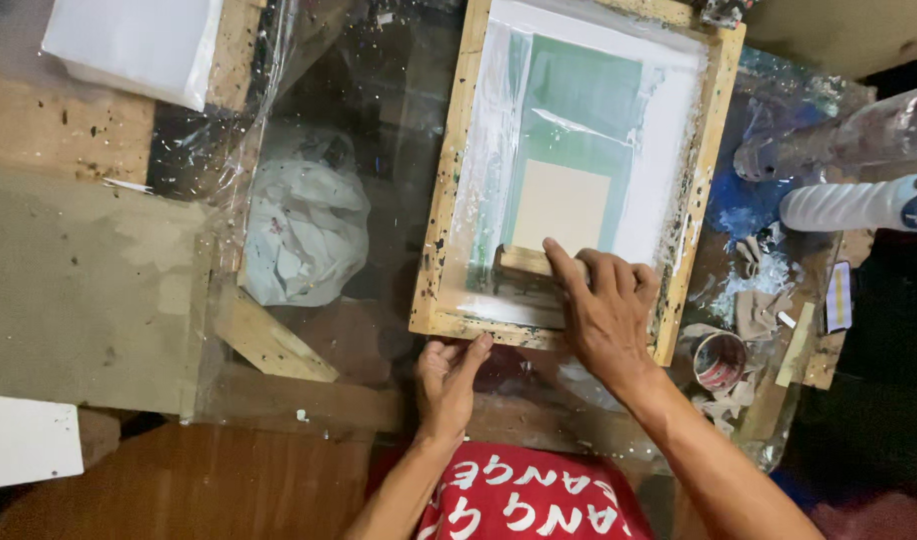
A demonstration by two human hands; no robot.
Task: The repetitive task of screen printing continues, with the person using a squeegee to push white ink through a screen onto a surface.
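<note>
A wooden screen-printing frame (451, 180) lies on a glass table, its mesh coated white with a green and pale square panel in the middle. My right hand (604, 310) grips a wooden squeegee (524, 262) at the near end of the mesh. My left hand (447, 378) rests against the frame's near bottom edge, thumb touching the wood.
A crumpled white plastic bag (304, 225) lies under the glass at left. White boards (134, 40) sit at top left. A small round tin (719, 360), paper scraps and a white bottle (859, 203) clutter the right side. Wooden slats (274, 345) support the table.
</note>
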